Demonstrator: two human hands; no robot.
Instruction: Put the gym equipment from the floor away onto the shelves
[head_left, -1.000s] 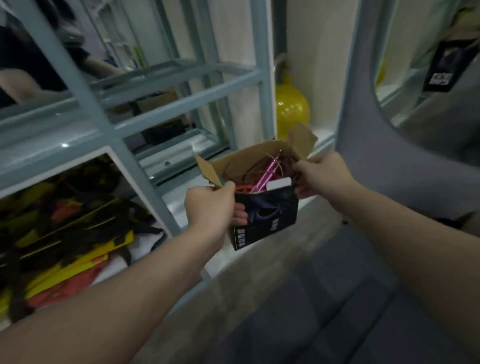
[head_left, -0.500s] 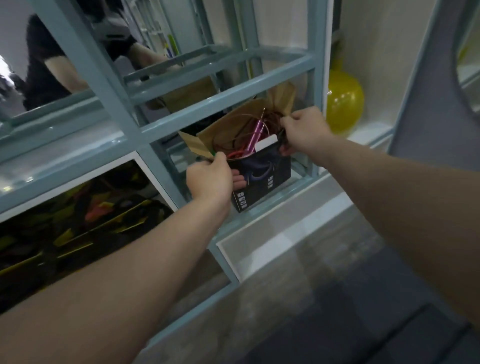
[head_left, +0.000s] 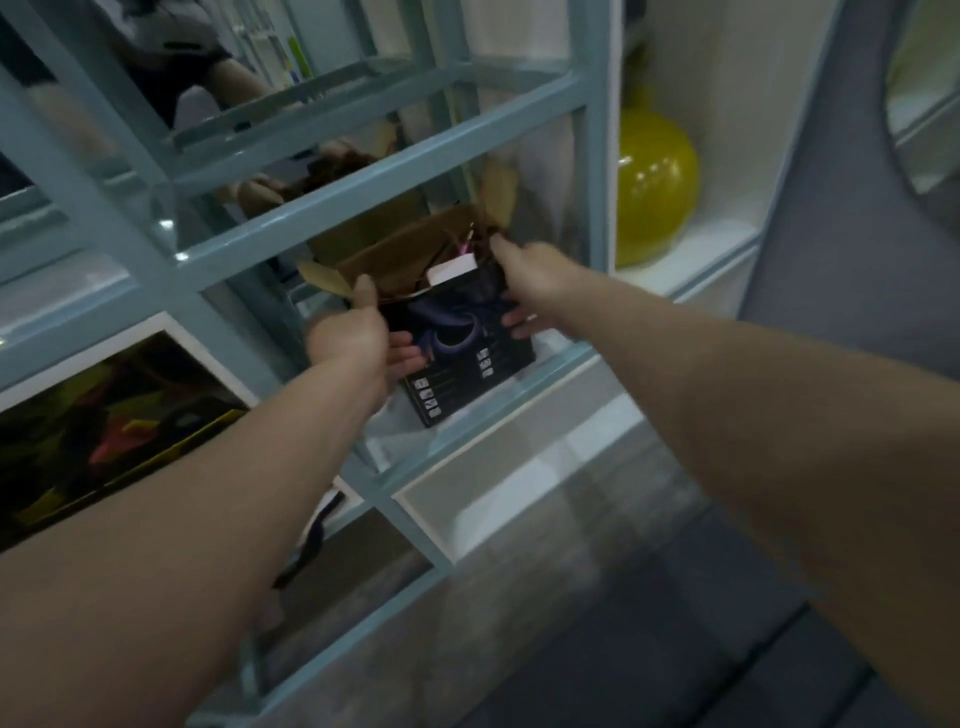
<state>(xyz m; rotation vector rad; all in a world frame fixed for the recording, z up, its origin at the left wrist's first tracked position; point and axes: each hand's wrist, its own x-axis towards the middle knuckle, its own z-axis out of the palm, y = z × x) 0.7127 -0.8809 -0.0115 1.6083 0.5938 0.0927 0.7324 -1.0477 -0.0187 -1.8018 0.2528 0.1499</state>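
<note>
A small black cardboard box (head_left: 467, 364) with open brown flaps holds a pink-handled rope and cords. Its base sits on the glass shelf of the teal metal rack (head_left: 332, 208), partly inside the compartment. My left hand (head_left: 353, 338) grips the box's left rim with the thumb over the edge. My right hand (head_left: 524, 280) grips the right rim, fingers down its side. The upper crossbar hides part of the box's top.
A yellow exercise ball (head_left: 654, 182) sits in the white cubby to the right. Yellow, red and black gear (head_left: 104, 436) fills the compartment at lower left. A mirror behind the rack reflects a person. Grey mat flooring (head_left: 649, 649) lies below.
Both hands have carried the box up and forward from in front of the rack into its compartment. Its base now rests on the glass shelf.
</note>
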